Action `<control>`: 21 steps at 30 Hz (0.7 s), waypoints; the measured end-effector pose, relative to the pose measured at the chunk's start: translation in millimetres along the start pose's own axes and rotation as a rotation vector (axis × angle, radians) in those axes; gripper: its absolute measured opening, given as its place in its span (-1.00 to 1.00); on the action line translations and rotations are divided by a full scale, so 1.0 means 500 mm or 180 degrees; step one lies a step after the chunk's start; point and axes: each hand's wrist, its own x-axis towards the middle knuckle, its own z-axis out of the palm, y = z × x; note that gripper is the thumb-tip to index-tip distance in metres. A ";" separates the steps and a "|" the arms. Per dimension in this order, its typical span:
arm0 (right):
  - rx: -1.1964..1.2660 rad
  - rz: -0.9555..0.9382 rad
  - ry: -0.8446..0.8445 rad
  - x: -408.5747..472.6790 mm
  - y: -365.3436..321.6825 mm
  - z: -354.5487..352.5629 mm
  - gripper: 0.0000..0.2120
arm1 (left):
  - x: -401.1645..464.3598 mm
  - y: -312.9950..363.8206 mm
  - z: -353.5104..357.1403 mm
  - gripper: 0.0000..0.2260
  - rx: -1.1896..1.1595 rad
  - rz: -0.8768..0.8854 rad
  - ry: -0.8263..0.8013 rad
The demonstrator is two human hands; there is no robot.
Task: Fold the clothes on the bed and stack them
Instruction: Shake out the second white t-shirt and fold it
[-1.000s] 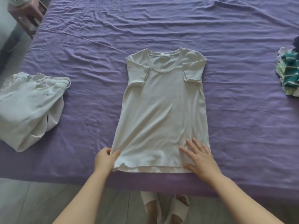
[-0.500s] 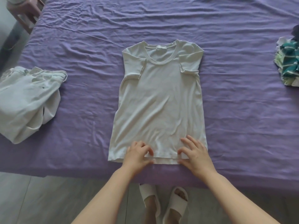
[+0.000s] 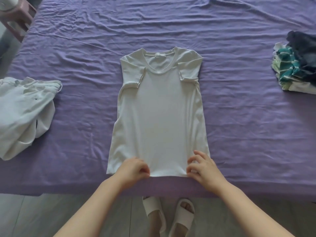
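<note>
Both hands are down at the hem of the white T-shirt (image 3: 159, 106), which lies flat and face up in the middle of the purple bed (image 3: 239, 117), collar pointing away from the person. The left hand (image 3: 135, 169) has its fingers curled in, pinching the hem just left of the shirt's middle; the right hand (image 3: 203, 166) has bent fingers on the hem near the shirt's right corner, and looks to be gathering the edge, though how firm that grip is, I cannot tell. Progress looks like mid-fold: both short sleeves are already turned in over the chest, so the shirt is a narrow panel, and the bottom-to-top fold is probably next. The fabric is smooth, thin, lightly creased along its sides. Well to the right of the shirt sits a stack of folded clothes (image 3: 295, 65), teal-striped and dark pieces. Well to the left of the shirt lie pale trousers (image 3: 24, 113), loosely bunched and seemingly waiting their turn.
</note>
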 end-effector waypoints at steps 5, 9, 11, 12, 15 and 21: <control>0.0247 0.0226 0.0139 0.008 -0.006 -0.011 -0.92 | 0.040 0.034 -0.002 -0.87 0.0051 -0.0118 -0.0032; 0.0215 0.0974 0.1173 0.008 0.016 -0.011 -0.71 | 0.089 0.099 0.013 -0.81 -0.0341 0.0001 0.0531; 0.0250 0.1325 0.1191 0.005 0.020 -0.016 -0.62 | 0.110 0.137 0.026 -0.76 -0.0459 0.0076 0.0434; 0.0343 0.1334 0.1053 0.001 0.023 -0.015 -0.60 | 0.118 0.152 0.034 -0.75 -0.0442 0.0070 0.0315; 0.0235 0.1171 0.0842 -0.023 0.042 -0.014 -0.59 | 0.119 0.176 0.054 -0.77 -0.0005 0.0029 0.0056; -0.0138 0.0712 0.1160 -0.027 0.023 -0.037 -0.78 | 0.088 0.171 0.051 -0.77 0.0155 0.0005 0.0153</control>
